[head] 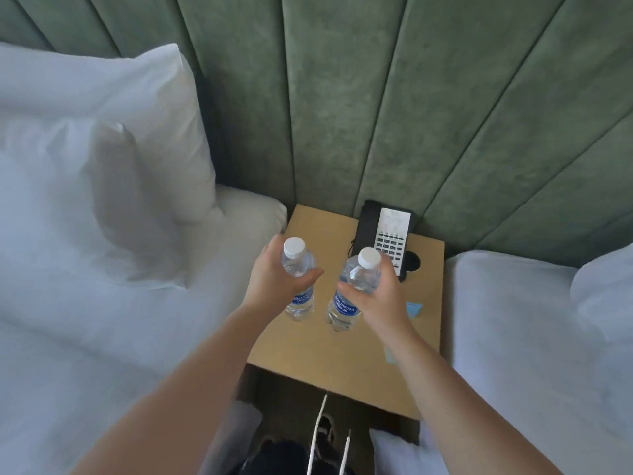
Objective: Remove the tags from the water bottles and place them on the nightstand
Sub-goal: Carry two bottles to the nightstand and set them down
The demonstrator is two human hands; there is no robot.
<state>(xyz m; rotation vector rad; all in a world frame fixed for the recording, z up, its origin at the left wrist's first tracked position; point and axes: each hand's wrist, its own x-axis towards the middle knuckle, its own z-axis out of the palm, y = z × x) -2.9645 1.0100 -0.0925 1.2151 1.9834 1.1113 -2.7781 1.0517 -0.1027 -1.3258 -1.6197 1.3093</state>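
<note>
Nearest the lens, two bare forearms ran up from the bottom edge, and between them hung two white cords (318, 437) over dark clothing. My left hand (274, 272) curled round the shoulder of the left bottle (300, 289); my right hand (380, 293) curled round the right bottle (349, 296) in the same way. Both bottles stood upright over the desk (329, 351), near each other but apart, and I judged their bases at or just above its top; I could not tell which.

I saw no tag on either neck. Two pale blue slips (414, 308) lay on the desk by my right wrist, possibly the tags. By that reading the stripping was done, and only the setting down and letting go remained.

The bottles were clear, ribbed plastic with white screw caps and blue labels. The desk was flat, matte, tan board with square edges. Behind it rose a green, plush, channelled headboard (342, 114). A black phone (387, 234) sat at the back. White, soft bedding (85, 234) lay at both sides.
</note>
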